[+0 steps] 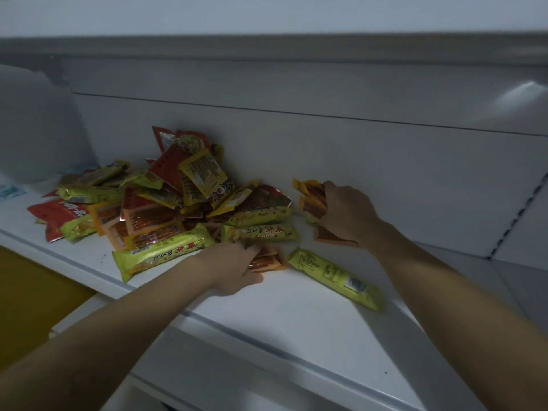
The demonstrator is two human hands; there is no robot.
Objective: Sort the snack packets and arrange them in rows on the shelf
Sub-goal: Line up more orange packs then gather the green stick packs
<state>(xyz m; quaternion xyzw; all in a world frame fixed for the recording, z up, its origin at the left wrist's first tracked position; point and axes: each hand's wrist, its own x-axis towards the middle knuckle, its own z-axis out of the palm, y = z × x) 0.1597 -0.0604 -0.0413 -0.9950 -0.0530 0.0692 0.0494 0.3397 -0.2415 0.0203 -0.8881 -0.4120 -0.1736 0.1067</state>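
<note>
A loose pile of snack packets [178, 200], red, orange, yellow and green, lies on the white shelf [296, 310] against its back panel. My left hand [234, 268] grips an orange packet [269, 258] at the pile's front edge. To the right, my right hand [347, 212] holds a bunch of orange packets [311, 194] near the back panel. One long green packet [335, 277] lies alone between my arms, and two more green packets [261, 229] lie at the pile's right side.
A shelf board [267, 48] hangs overhead. The back panel [385, 161] rises just behind the pile. A pale upright panel [38, 129] stands at the far left. The shelf's front edge [267, 339] runs diagonally below my arms, with a yellow surface [29, 304] lower left.
</note>
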